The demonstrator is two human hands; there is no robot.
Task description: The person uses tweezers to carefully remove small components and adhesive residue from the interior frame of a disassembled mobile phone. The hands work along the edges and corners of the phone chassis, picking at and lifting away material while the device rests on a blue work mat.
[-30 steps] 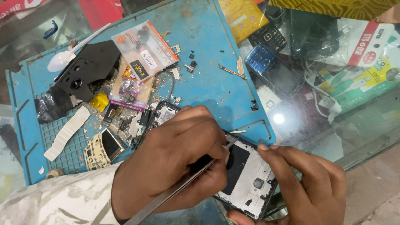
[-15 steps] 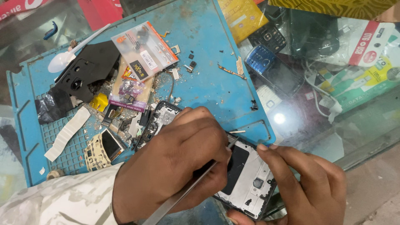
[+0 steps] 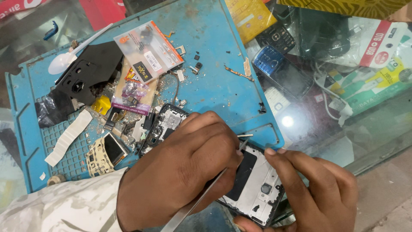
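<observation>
At the near right corner of the scuffed blue rubber mat (image 3: 214,81), the left hand (image 3: 180,172) has its fingers closed around slim, flat metal tweezers (image 3: 201,199), their tip resting on the opened phone frame (image 3: 255,189), a rectangular grey-and-black shell overhanging the mat's near edge. The right hand (image 3: 309,193) pinches the frame's right edge, fingers closed on it. Toward the mat's far left corner lie a glossy plastic parts packet (image 3: 148,49), a matte black back cover (image 3: 88,71) and a white plastic spoon (image 3: 64,60).
</observation>
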